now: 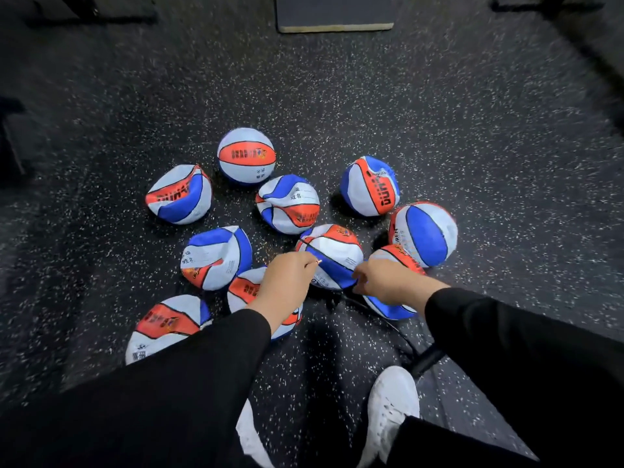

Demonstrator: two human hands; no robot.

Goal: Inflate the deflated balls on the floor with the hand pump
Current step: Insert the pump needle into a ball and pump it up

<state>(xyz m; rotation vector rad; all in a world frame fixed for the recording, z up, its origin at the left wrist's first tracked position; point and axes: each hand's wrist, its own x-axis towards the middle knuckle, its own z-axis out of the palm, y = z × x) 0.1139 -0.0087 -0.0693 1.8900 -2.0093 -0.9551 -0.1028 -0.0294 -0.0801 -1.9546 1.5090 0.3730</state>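
Observation:
Several red, white and blue balls lie on the speckled black floor, most of them crumpled. One deflated ball (332, 255) sits between my hands. My left hand (285, 282) pinches a thin pump needle (318, 262) whose tip points at that ball. My right hand (383, 280) grips the ball's near right edge. A black hose (398, 332) runs from under the ball back to the dark pump body (427, 361) beside my right shoe. One round, full ball (246, 156) stands at the back of the group.
My white shoes (391, 410) stand on the floor below the hands. A dark mat or platform with a pale edge (334, 27) lies at the top centre. Dark equipment legs (10, 143) show at the left edge.

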